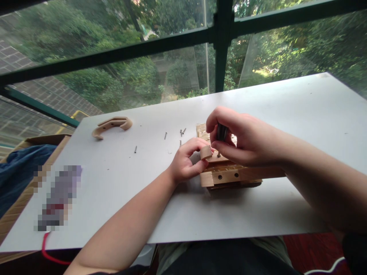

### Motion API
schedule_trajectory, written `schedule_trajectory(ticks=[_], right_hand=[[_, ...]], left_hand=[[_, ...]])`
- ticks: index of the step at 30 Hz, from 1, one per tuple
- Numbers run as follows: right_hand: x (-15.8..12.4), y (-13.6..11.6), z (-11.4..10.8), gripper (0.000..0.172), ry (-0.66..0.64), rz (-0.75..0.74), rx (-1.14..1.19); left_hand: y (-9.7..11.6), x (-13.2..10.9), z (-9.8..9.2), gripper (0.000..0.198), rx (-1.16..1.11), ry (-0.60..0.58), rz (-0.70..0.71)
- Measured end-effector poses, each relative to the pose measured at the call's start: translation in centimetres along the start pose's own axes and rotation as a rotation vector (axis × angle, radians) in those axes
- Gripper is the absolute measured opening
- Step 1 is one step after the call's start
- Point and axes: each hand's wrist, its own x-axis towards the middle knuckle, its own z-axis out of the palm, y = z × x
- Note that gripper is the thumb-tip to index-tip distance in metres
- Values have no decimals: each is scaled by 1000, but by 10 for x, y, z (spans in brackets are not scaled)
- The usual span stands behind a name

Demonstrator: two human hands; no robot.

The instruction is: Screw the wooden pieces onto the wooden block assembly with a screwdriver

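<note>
Pinched the wooden piece [205, 152] just right of centre with the left hand's [189, 158] fingers, seemingly for steadiness; gripped the dark handle [222, 132] in the right hand [243, 137], roughly upright above the wood, likely for straight pressure; had loose screws [165, 135] near centre, within reach.

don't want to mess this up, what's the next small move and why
Probably a small turn of the tool with the right hand while the left hand steadies the wood: the tool stands roughly upright, its lower end seems to meet the wood, and the left hand pinches the curved end. Which way to turn can't be told.
</note>
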Motion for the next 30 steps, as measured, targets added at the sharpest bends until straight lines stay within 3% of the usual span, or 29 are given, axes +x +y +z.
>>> schedule_trajectory(ticks=[30], right_hand=[[0, 1, 4, 18, 17, 14, 34]], left_hand=[[1, -1, -1, 34, 17, 15, -19]])
